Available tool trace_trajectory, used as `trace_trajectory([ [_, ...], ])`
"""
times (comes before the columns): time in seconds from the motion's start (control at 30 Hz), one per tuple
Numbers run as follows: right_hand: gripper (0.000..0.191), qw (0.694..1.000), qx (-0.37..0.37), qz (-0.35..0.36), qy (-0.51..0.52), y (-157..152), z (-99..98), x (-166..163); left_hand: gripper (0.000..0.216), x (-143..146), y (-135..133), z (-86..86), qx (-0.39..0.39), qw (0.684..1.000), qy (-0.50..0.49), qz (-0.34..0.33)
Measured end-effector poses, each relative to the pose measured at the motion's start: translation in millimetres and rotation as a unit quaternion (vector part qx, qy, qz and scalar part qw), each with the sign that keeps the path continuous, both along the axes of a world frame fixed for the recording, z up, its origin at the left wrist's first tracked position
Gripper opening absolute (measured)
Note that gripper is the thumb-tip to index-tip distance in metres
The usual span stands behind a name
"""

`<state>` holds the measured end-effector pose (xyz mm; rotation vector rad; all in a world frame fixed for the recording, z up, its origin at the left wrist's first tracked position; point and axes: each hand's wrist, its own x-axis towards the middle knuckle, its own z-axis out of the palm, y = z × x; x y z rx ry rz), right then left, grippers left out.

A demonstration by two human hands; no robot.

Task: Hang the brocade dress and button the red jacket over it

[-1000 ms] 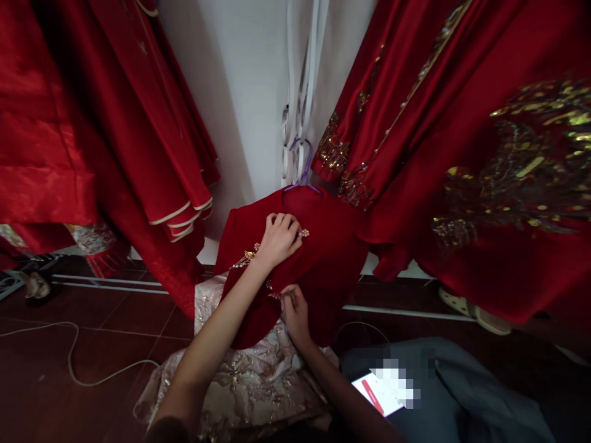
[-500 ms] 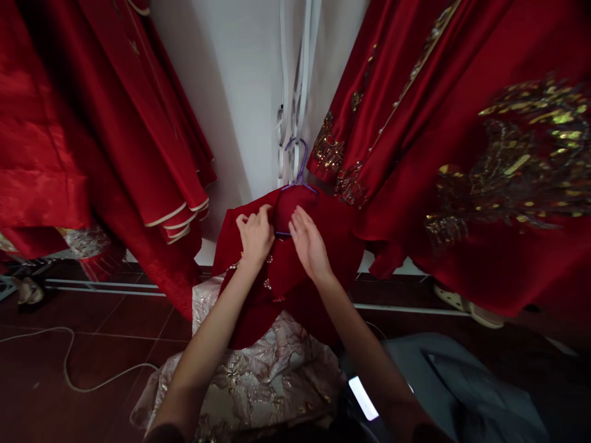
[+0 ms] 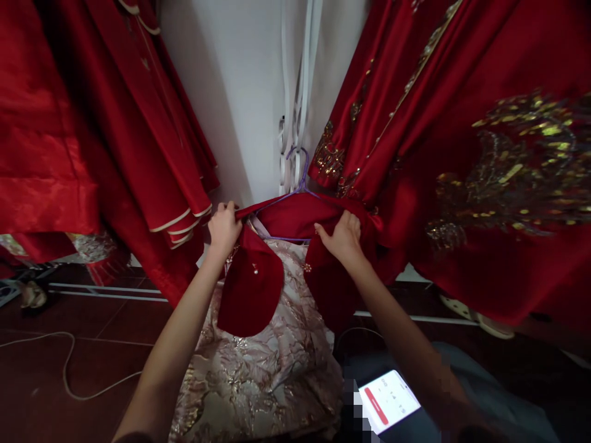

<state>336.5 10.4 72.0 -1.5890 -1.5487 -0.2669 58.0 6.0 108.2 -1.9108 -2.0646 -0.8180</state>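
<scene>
A red cape-like garment [image 3: 253, 289] with small beaded trims hangs at the middle of the head view, its front spread apart. My left hand [image 3: 225, 229] is closed on its left shoulder edge. My right hand [image 3: 342, 237] grips the cloth on the right side, thumb inward. Between the hands shows a purple hanger [image 3: 303, 182], its hook up at white straps [image 3: 295, 92] on the wall. Beneath the red cloth lies a pale, gold-patterned brocade garment [image 3: 272, 363], visible through the opening and below.
Red garments [image 3: 175, 141] hang at left, and more with gold sequins [image 3: 530, 166] at right. A lit phone [image 3: 390, 400] is at lower right. A pale cable [image 3: 69, 369] crosses the tiled floor. Shoes [image 3: 494, 326] sit under the right-hand garments near a low rail [image 3: 111, 292].
My hands have moved apart, left and right, pulling the red garment's front open. The hanger bar and the brocade behind are now exposed. More of the phone screen shows.
</scene>
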Motion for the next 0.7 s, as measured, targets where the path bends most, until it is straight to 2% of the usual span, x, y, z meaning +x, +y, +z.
trace_trajectory([
  [0.13, 0.064, 0.998, -0.014, 0.042, 0.055, -17, 26.3, 13, 0.032, -13, -4, -4.0, -0.017, 1.0, -0.015, -0.007],
  [0.2, 0.062, 0.998, -0.032, 0.034, 0.048, -24, 35.1, 16, 0.032, -15, -7, -5.8, -0.011, 1.0, -0.016, -0.011],
  [0.37, 0.065, 0.992, -0.083, -0.059, -0.073, -20, 32.7, 24, 0.033, -15, -9, -7.8, 0.012, 0.999, -0.037, 0.0],
  [0.53, 0.062, 0.972, -0.135, -0.068, -0.181, -7, 22.6, 49, 0.038, -12, -11, -15.8, -0.005, 0.998, -0.069, -0.002],
  [0.6, 0.066, 0.962, -0.158, -0.075, -0.21, -4, 27.2, 55, 0.037, -14, -9, -17.5, -0.012, 0.997, -0.081, -0.005],
  [0.7, 0.068, 0.943, -0.217, -0.071, -0.24, -2, 47.3, 61, 0.033, -25, 0, -14.0, -0.011, 0.994, -0.101, -0.042],
])
